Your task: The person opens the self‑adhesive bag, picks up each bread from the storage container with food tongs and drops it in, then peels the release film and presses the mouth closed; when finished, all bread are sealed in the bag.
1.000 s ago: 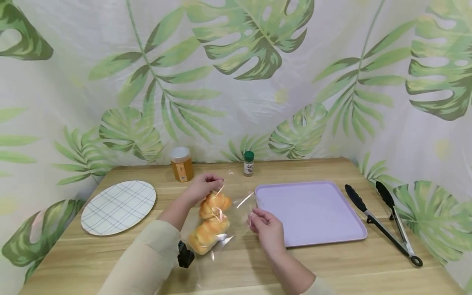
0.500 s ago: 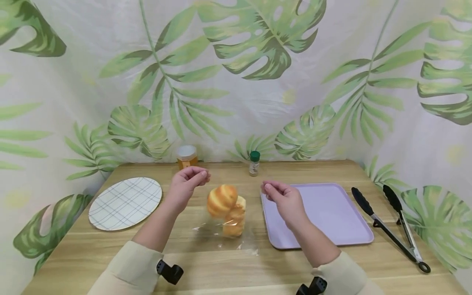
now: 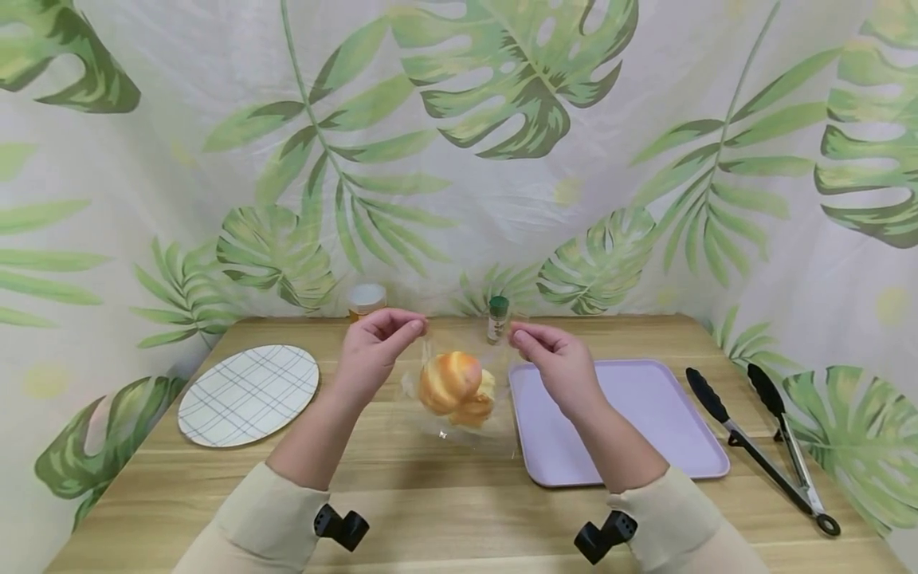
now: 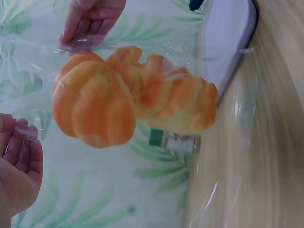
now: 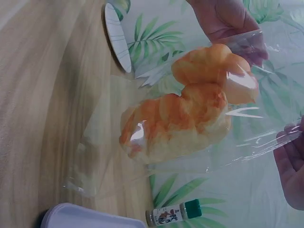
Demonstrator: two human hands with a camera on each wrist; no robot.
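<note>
"That leafy cloth hangs right behind the wooden table."

"Yes, and the lilac tray lies to the right, with tongs spread just beside it. The checked plate is over on the left."

"Where's the clear bag?"

"Held up between both hands, over the table; I can't tell if its bottom touches. The left hand pinches one side of its top, the right hand the other, thumbs pressed to fingertips."

"Inside?"

"A long bread against a round bread."

"And behind?"

"A white-lidded jar, partly hidden by the left hand, and a green-capped bottle."
</note>
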